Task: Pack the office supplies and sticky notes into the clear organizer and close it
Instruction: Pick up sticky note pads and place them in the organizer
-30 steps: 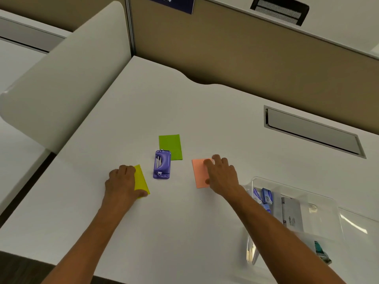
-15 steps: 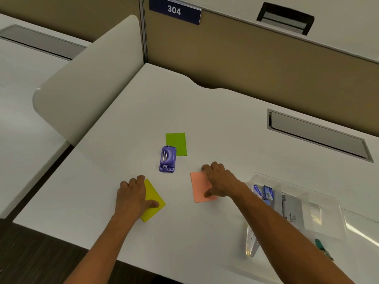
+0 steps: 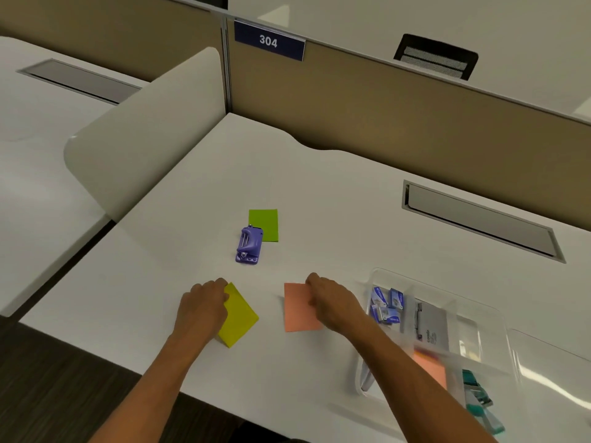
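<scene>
My left hand [image 3: 202, 310] rests curled on the left edge of a yellow sticky pad [image 3: 239, 316] on the white desk. My right hand [image 3: 332, 303] pinches the right edge of an orange sticky pad [image 3: 297, 310]. Farther back lie a purple hole punch [image 3: 249, 246] and a green sticky pad [image 3: 268, 220], touching each other. The clear organizer [image 3: 486, 318] stands open at the right, holding blue staple boxes [image 3: 385, 303], a grey box [image 3: 431, 327], an orange pad [image 3: 430, 367] and a teal stapler [image 3: 478, 394].
The desk's front edge [image 3: 134, 362] runs close below my hands. A curved white divider [image 3: 144, 135] stands at the left, a tan partition [image 3: 383, 107] at the back. A grey cable flap [image 3: 479, 219] is set in the desk at the right.
Both hands have slid their pads toward the desk's front edge, away from the hole punch. The yellow pad has turned askew. The head camera has pulled back.
</scene>
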Available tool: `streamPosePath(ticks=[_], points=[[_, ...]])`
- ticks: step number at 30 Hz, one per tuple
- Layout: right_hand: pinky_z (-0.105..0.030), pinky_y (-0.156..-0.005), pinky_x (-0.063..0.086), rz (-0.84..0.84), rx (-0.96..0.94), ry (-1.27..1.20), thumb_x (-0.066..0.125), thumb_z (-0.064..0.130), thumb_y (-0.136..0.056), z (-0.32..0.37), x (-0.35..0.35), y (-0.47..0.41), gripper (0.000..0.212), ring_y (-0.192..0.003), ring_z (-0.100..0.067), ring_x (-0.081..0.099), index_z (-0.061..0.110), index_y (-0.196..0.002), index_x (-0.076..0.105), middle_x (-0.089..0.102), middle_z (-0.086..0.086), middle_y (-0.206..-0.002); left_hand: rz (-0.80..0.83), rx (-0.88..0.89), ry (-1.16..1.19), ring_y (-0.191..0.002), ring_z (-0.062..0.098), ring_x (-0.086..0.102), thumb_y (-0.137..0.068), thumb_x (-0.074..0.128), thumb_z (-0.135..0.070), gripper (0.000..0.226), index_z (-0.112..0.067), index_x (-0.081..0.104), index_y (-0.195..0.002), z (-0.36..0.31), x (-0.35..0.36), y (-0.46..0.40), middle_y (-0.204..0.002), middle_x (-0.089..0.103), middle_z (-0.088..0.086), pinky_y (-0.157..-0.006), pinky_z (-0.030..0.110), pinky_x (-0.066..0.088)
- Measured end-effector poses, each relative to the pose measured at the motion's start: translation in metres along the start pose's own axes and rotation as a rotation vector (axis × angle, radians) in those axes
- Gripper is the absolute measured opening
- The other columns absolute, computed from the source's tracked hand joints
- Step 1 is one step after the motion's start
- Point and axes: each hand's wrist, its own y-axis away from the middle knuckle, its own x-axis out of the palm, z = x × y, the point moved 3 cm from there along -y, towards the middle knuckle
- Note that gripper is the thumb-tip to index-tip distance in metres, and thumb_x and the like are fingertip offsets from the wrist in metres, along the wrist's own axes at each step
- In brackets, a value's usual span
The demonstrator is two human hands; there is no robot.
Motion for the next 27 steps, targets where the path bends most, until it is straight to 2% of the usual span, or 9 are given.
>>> streamPosePath(ticks=[3,7,12,15,18,21,24,27], points=[[-0.035,-0.071,0.045,-0.036,-0.031,-0.062,0.049,0.011,-0.093,-0.005,-0.003,0.018,0.028,-0.087,-0.024,0.056,0.019,-0.120,0.043,0.059,-0.005,-0.108,0.000,0.004,0.082,-0.099,0.027,0.058,-0.098,0.042,-0.018,0.024,-0.017,0.052,-0.119,-0.019,-0.006,0.007,-0.112,0.063,0.005,-0.079,0.036,0.043],[-0.037,-0.079,0.051,-0.115,-0.034,-0.214,0.050,0.009,-0.094,-0.016,-0.012,0.040,0.034,-0.095,-0.024,0.056,0.024,-0.124,0.041,0.055,-0.004,-0.120,0.014,-0.006,0.206,-0.093,0.026,0.060,-0.097,0.047,-0.019,0.022,-0.015,0.054,-0.117,-0.046,-0.015,0.015,-0.104,0.064,0.007,-0.071,0.032,0.042],[-0.037,-0.078,0.055,-0.231,0.021,-0.351,0.055,0.008,-0.091,-0.042,-0.027,0.068,0.049,-0.098,-0.022,0.055,0.036,-0.126,0.036,0.051,0.000,-0.125,-0.026,0.029,0.312,-0.075,0.019,0.055,-0.097,0.050,-0.025,0.011,-0.015,0.054,-0.099,-0.082,-0.024,0.028,-0.085,0.060,0.003,-0.066,0.033,0.043],[-0.041,-0.079,0.056,-0.281,0.067,-0.394,0.049,0.006,-0.091,-0.062,-0.035,0.085,0.050,-0.099,-0.020,0.054,0.041,-0.124,0.035,0.051,0.002,-0.123,-0.019,0.055,0.393,-0.078,0.017,0.057,-0.096,0.052,-0.027,0.010,-0.017,0.055,-0.100,-0.103,-0.027,0.034,-0.089,0.062,0.002,-0.067,0.029,0.042],[-0.034,-0.080,0.052,-0.309,0.115,-0.438,0.047,0.012,-0.095,-0.082,-0.040,0.103,0.044,-0.100,-0.017,0.052,0.039,-0.128,0.038,0.050,0.002,-0.127,-0.023,0.091,0.468,-0.080,0.016,0.059,-0.095,0.054,-0.027,0.007,-0.021,0.055,-0.099,-0.125,-0.028,0.039,-0.093,0.063,0.000,-0.067,0.029,0.043],[-0.033,-0.083,0.050,-0.330,0.159,-0.454,0.047,0.015,-0.098,-0.104,-0.044,0.123,0.041,-0.104,-0.017,0.051,0.036,-0.132,0.039,0.048,0.003,-0.131,-0.007,0.106,0.548,-0.083,0.016,0.060,-0.094,0.056,-0.026,0.012,-0.025,0.052,-0.106,-0.150,-0.025,0.045,-0.099,0.061,0.001,-0.066,0.030,0.048],[-0.034,-0.085,0.047,-0.374,0.210,-0.471,0.043,0.014,-0.098,-0.126,-0.046,0.146,0.040,-0.105,-0.018,0.051,0.035,-0.131,0.041,0.051,0.003,-0.129,0.044,0.123,0.619,-0.083,0.019,0.063,-0.093,0.057,-0.020,0.023,-0.028,0.045,-0.112,-0.175,-0.018,0.053,-0.102,0.059,0.004,-0.070,0.039,0.057],[-0.030,-0.082,0.043,-0.403,0.266,-0.486,0.043,0.012,-0.096,-0.147,-0.044,0.168,0.042,-0.103,-0.015,0.051,0.034,-0.132,0.043,0.052,0.003,-0.128,0.101,0.160,0.636,-0.085,0.021,0.064,-0.095,0.054,-0.017,0.044,-0.030,0.036,-0.132,-0.200,-0.007,0.062,-0.108,0.054,0.006,-0.074,0.040,0.059]])
